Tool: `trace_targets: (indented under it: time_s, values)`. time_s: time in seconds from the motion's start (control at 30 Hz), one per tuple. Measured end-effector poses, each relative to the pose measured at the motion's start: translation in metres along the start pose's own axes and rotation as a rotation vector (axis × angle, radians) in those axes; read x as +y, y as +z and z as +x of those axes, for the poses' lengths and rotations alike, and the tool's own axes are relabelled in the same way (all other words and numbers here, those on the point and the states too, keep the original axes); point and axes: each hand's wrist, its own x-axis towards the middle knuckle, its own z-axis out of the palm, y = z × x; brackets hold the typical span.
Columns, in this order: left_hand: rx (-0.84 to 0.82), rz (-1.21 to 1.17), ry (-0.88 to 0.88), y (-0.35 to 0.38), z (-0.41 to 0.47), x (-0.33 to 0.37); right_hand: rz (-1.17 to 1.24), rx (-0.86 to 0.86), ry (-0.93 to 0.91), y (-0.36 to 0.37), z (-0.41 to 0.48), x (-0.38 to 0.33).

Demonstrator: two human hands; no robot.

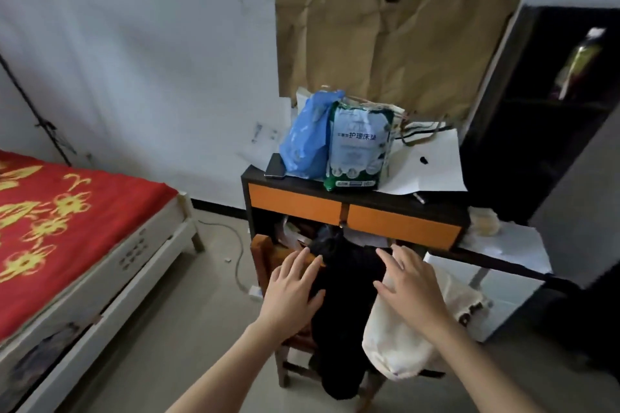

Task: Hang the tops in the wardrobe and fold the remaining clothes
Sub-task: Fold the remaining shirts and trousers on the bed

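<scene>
Black soft-cloth garment (349,282) hangs in limp folds over the back of a brown wooden chair (265,251), low in the view at about 6 o'clock. A cream, coarse-woven garment (399,345) with dark lettering too blurred to read is draped just at its 3 o'clock side.

Far out at 9 o'clock lies a red bedspread with a yellow flower pattern (60,211), on a white bed frame with a pierced panel (134,265).

The left hand (292,292) is spread flat with straight, parted fingers at the black garment's 9 o'clock edge, over the chair back. It grips nothing. The right hand (412,288) is likewise wide open, its fingers splayed over the top of the cream garment and holding nothing. Whether either palm presses on the cloth cannot be told.

At 12 o'clock from the chair stands a dark desk with two glossy orange drawer fronts (295,208). On it, from 9 to 3 o'clock, are a dark flat phone (275,166), a crinkled blue plastic bag (308,141), a green-and-white plastic pack (359,147) printed 护理床垫, and a white paper sheet (432,164).

Creased brown paper (396,43) covers the wall at the desk's 12 o'clock. A tall black shelf unit (536,111) stands at the desk's 3 o'clock.
</scene>
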Motion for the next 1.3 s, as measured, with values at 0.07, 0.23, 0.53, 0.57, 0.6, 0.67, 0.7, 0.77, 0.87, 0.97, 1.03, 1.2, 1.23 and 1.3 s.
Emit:
trace_targets:
  time_s: [0.07,0.23,0.53,0.57,0.6,0.67,0.7,0.77,0.87,0.97,1.03,1.2,1.23,1.3]
  values:
    - [-0.075,0.029,0.081,0.006,0.016,0.015,-0.025,-0.039,0.022,0.004,-0.01,0.008]
    - [-0.219,0.039,0.142,0.014,0.04,0.04,-0.048,0.01,0.061,-0.005,-0.014,0.002]
    - [-0.271,0.067,0.136,0.021,0.039,0.037,0.371,-0.035,0.277,-0.033,-0.012,0.007]
    - [-0.282,0.064,0.141,0.02,0.038,0.036,0.43,-0.023,0.316,-0.041,-0.01,0.007]
    - [-0.294,0.056,0.145,0.019,0.038,0.035,0.483,-0.001,0.36,-0.05,-0.009,0.01]
    - [-0.321,0.022,0.142,0.015,0.04,0.034,0.582,0.107,0.451,-0.073,-0.004,0.016]
    - [-0.343,-0.015,0.131,0.012,0.042,0.035,0.617,0.169,0.479,-0.086,-0.001,0.021]
    - [-0.397,-0.127,0.09,0.004,0.048,0.035,0.675,0.263,0.488,-0.111,0.007,0.026]
    - [-0.468,-0.242,0.069,-0.003,0.055,0.032,0.752,0.347,0.451,-0.144,0.023,0.028]
    - [-0.498,-0.322,0.056,-0.005,0.059,0.026,0.766,0.421,0.39,-0.167,0.042,0.028]
    - [-0.524,-0.214,0.099,-0.007,0.059,0.024,0.765,0.448,0.353,-0.179,0.055,0.027]
    - [-0.465,-0.025,0.132,-0.008,0.054,0.033,0.725,0.483,0.296,-0.192,0.079,0.029]
    - [-0.451,-0.014,0.126,-0.007,0.053,0.033,0.715,0.506,0.294,-0.196,0.083,0.031]
    - [-0.435,0.011,0.123,-0.003,0.053,0.033,0.688,0.584,0.284,-0.208,0.088,0.036]
